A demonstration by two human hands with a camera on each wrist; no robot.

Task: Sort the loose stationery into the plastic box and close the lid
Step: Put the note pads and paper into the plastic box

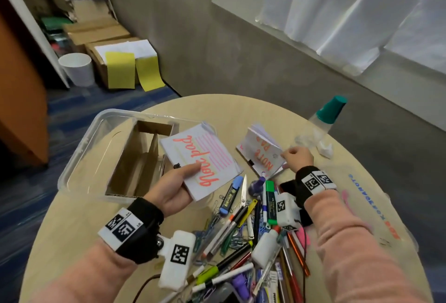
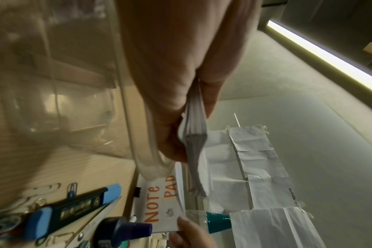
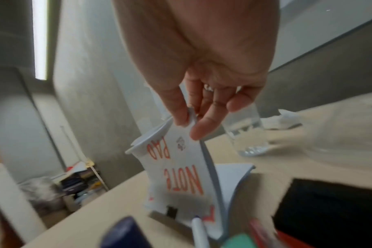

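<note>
- Two note pads are in the hands. The left hand (image 1: pixel 179 188) pinches the striped note pad (image 1: pixel 200 157), thumb on the cover and fingers underneath, and holds it over the near right corner of the plastic box (image 1: pixel 79 148), which sits at the worktop's (image 1: pixel 357 218) far left edge, open.
- Right hand (image 1: pixel 298 157) pinches a corner of the cover of the second note pad (image 1: pixel 261 155) between thumb and fingertips (image 3: pixel 199 129). That pad's lower part rests on the worktop toward the far right, and its cover bends upward.
- One relation decides the coming move, in my judgement: the box lies left of both hands, so the left hand, already at its rim, is much nearer, while the right hand would have to cross the middle of the worktop.
- Striped pad's long axis runs from the near edge toward the far edge, tilted, roughly along the cardboard divider (image 1: pixel 142 157) inside the box. It looks likely to need lowering beside that divider.
- Many pens, markers, a pair of scissors (image 1: pixel 244 188), paper clips and a glue bottle (image 1: pixel 265 247) lie heaped along the near edge, well outside the box.
- Hidden or unclear: the box's left side is cut off by the worktop edge. A clear sheet at the right edge may be the lid, but I cannot tell. Both wrist views are blurred, and the box floor is hard to make out.
</note>
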